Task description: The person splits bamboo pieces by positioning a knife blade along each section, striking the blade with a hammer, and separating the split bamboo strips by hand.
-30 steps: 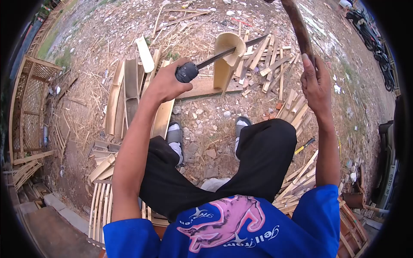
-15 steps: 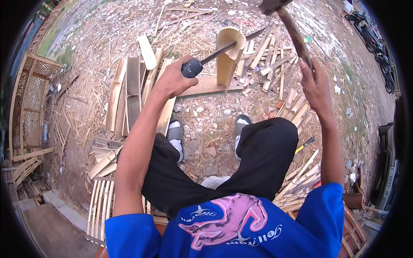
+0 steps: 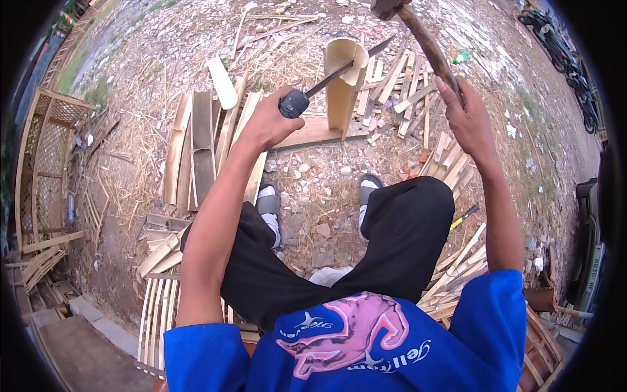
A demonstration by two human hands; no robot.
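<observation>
My left hand (image 3: 268, 123) is closed round the black-wrapped handle of a machete (image 3: 321, 83). The machete's blade slants up to the right and lies across the upper end of a split bamboo piece (image 3: 338, 108). That bamboo stands upright on a flat wooden board (image 3: 304, 132) in front of my feet. My right hand (image 3: 469, 121) grips the wooden shaft of a hammer (image 3: 428, 44), held up to the right. The hammer's dark head is above the blade's tip, apart from it, and is partly cut off by the top edge of the view.
Halved bamboo lengths (image 3: 204, 140) lie left of the board. Split strips (image 3: 408, 91) are heaped on the right, with another pile (image 3: 450, 163) beside my knee. A yellow-and-black tool handle (image 3: 464, 217) is on the ground there. Lattice frames (image 3: 49, 163) stand far left; motorbikes (image 3: 565, 72) are far right.
My right hand has shifted left with the hammer, bringing its head nearer to the blade's tip. The machete stays across the bamboo's upper end.
</observation>
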